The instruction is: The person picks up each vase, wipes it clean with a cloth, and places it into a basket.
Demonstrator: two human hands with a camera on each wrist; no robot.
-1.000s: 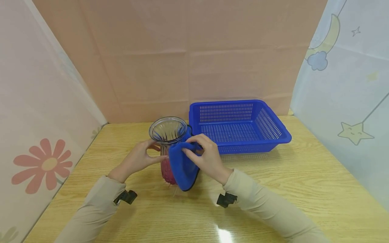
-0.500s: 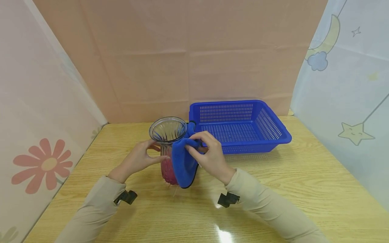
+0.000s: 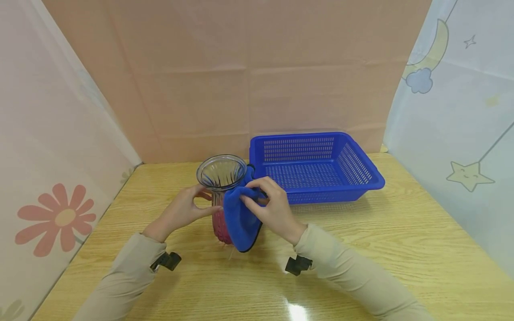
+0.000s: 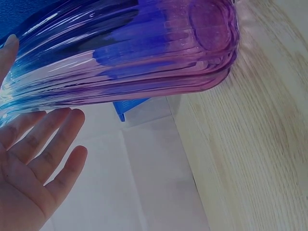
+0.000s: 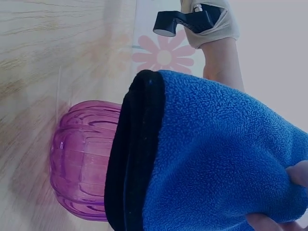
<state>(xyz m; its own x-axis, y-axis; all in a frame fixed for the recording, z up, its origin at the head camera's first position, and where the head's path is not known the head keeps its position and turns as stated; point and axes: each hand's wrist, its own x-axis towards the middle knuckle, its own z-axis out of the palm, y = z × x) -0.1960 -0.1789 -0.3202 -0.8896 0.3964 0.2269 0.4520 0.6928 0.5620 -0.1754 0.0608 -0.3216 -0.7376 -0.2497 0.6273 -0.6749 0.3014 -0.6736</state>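
A ribbed glass vase [image 3: 220,225], clear and bluish at the flared mouth and pink at the base, stands upright on the table. My left hand [image 3: 182,208] holds its neck from the left, thumb in front and fingers behind; the left wrist view shows the little finger off the glass. A blue cloth [image 3: 240,223] with black edging hangs folded against the vase's right side. Its upper part is pinched between the thumb and fingers of my right hand [image 3: 275,207]. In the right wrist view the cloth [image 5: 211,154] hides much of the vase [image 5: 84,159].
Behind and to the right of the vase sits a blue slotted plastic basket [image 3: 317,196]. The wooden table [image 3: 361,249] meets a peach backdrop at the back. Patterned sheets flank it on both sides.
My right hand with the cloth shifts slightly right and up, then back left and down against the vase. The left hand and vase stay in place.
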